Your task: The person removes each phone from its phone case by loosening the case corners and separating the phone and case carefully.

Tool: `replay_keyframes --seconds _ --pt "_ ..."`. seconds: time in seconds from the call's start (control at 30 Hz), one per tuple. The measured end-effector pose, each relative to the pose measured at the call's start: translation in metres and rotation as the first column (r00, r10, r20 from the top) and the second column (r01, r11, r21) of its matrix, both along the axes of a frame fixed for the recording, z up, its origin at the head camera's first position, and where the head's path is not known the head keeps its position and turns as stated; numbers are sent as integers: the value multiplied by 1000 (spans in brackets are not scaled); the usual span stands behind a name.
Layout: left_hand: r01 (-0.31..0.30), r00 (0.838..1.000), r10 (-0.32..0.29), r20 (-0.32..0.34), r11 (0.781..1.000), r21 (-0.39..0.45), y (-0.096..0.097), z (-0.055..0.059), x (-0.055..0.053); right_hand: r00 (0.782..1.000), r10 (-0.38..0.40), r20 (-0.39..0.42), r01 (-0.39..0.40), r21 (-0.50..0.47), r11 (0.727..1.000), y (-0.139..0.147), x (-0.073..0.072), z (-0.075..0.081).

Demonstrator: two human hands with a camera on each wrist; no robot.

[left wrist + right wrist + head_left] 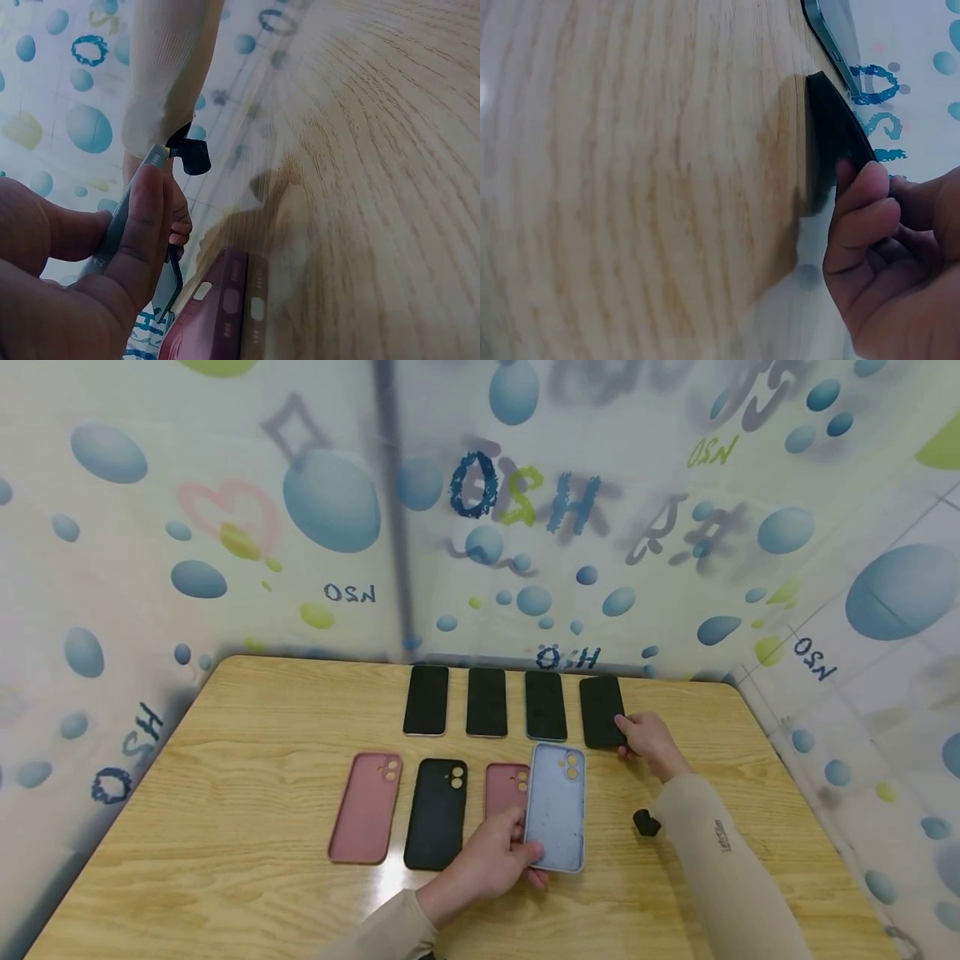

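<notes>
My left hand [491, 856] pinches the lower left edge of a light blue phone case [557, 810], thumb over its inside. The case overlaps a pink phone case [504, 789] in the head view. At the right end of the back row, my right hand [648, 739] grips a black phone [602, 710] by its lower right corner. In the right wrist view the phone [836, 112] is tilted, one edge at the tabletop. Left of it lie three dark phones, the nearest being this one [545, 706].
Another pink phone case [366, 810] and a black phone case [437, 814] lie at the front left of the wooden table [247, 793]. A small black piece [647, 822] shows at the right sleeve. A patterned wall sheet [337, 635] borders the table's back and sides.
</notes>
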State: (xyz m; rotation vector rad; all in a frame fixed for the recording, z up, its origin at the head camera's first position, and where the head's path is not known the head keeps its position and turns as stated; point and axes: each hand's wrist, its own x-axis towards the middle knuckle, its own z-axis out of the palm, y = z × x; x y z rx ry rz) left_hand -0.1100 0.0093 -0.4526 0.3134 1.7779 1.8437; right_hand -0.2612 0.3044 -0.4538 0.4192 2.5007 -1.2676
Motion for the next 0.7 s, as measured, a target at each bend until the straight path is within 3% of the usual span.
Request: replay_keyframes --seconds 0.2,0.43,0.57,0.7 --pt "5 1000 -5 0 1000 6 0 1 1 999 30 -25 -27 118 993 -1 -4 0" --pt "13 1000 -13 5 1000 9 1 1 1 991 93 -95 -48 394 918 -4 -6 0" --pt "19 1000 -19 10 1000 1 1 -1 1 989 88 -120 -24 457 889 -6 -6 -3" --pt "27 1000 -27 9 1000 -14 2 -2 0 988 82 -132 -9 480 877 -5 -6 -6"
